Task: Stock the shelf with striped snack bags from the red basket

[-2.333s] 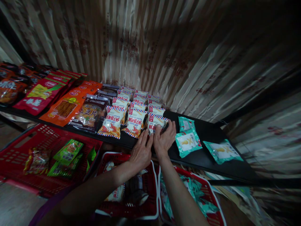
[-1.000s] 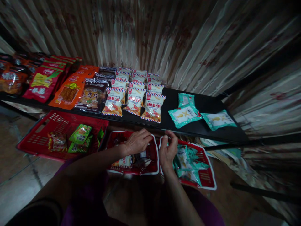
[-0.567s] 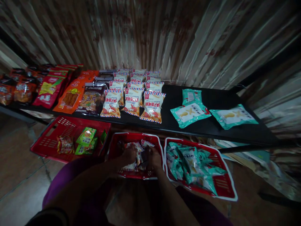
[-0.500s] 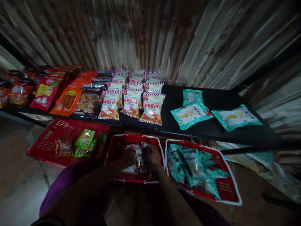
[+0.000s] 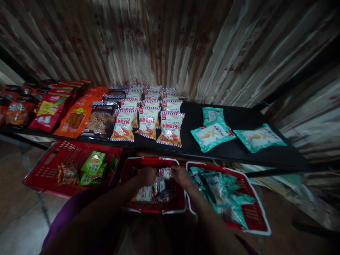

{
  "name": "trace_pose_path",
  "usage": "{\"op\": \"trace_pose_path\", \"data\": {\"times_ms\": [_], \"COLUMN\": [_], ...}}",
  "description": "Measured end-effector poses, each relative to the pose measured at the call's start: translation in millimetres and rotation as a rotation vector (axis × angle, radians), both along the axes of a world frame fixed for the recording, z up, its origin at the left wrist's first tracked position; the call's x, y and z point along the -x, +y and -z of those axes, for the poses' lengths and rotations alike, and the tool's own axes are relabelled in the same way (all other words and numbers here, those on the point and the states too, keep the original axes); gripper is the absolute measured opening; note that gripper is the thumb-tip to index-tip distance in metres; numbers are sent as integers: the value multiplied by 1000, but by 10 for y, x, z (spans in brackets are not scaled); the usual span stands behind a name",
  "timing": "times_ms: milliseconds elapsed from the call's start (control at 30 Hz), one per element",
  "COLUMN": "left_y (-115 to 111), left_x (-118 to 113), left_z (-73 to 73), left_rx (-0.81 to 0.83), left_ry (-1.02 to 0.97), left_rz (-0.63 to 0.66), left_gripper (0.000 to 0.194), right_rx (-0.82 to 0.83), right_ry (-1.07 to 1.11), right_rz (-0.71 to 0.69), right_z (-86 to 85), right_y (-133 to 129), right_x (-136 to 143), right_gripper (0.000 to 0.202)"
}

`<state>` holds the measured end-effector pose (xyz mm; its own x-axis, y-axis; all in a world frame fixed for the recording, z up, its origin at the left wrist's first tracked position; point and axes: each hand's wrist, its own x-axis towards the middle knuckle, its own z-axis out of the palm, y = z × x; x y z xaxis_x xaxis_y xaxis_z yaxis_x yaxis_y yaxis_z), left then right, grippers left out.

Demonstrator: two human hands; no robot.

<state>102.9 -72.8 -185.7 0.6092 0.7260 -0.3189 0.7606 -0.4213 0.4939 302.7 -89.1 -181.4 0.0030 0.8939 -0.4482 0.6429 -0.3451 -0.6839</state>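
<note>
Low over the middle red basket (image 5: 174,207) are both my hands. Between them is a white snack bag (image 5: 164,173) with a red-and-blue striped edge. My right hand (image 5: 181,176) pinches the bag's right edge. My left hand (image 5: 146,176) is closed at its left side, its fingertips partly hidden. Beneath them more snack bags (image 5: 145,194) of the same kind lie in the basket. On the black shelf (image 5: 186,145) above, matching white bags (image 5: 170,128) stand in three rows.
Teal snack bags lie on the shelf's right part (image 5: 212,135) and fill the right basket (image 5: 261,219). The left basket (image 5: 39,173) holds green packets (image 5: 92,168) and a red-and-gold packet (image 5: 68,173). Orange (image 5: 73,118), red and brown bags stand at the shelf's left. A curtain (image 5: 159,46) hangs behind.
My hands have risen slightly out of the middle basket, with the white snack bag now showing between them. The view has tilted slightly, so the shelf sits lower.
</note>
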Motion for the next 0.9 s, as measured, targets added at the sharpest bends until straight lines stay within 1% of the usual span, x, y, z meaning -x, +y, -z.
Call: {"op": "trace_pose_path", "data": {"times_ms": [100,167,267,333,433,500,567,633,733,767,833,900], "left_y": [53,3,-191,-373,-666,-837,-963,-1036,-1072,-1078,-1094,-1123], "left_x": [75,115,163,190,229,250,260,253,210,190,149,110], "left_z": [-191,-358,-648,-861,-1191,-1404,-1607,-1807,-2119,-2223,-2413,-2559], "left_rx": [144,228,347,405,462,508,571,560,447,432,457,485], "left_ry": [-143,-267,-454,-566,-708,-811,-932,-1008,-1116,-1149,-1187,-1195], "left_rz": [-117,-182,-260,-298,-327,-336,-378,-429,-530,-556,-611,-651], "left_gripper": [26,25,35,41,50,50,49,48,44,41,33,27], "right_rx": [-7,-9,-18,-38,-63,-69,-66,-39,-1,-2,-21,-33], "right_ry": [104,190,308,364,420,441,450,455,452,439,404,380], "right_rz": [-16,-16,-3,14,29,28,17,-13,-87,-112,-147,-150], "right_z": [-508,-860,-1343,-1608,-1919,-2095,-2268,-2452,-2739,-2828,-2980,-3080], "right_y": [-51,-137,-296,-388,-485,-529,-564,-597,-657,-681,-736,-795], "right_x": [-172,-244,-272,-254,-209,-178,-143,-96,4,40,97,124], "right_gripper": [11,18,32,36,37,36,34,31,27,26,25,26]}}
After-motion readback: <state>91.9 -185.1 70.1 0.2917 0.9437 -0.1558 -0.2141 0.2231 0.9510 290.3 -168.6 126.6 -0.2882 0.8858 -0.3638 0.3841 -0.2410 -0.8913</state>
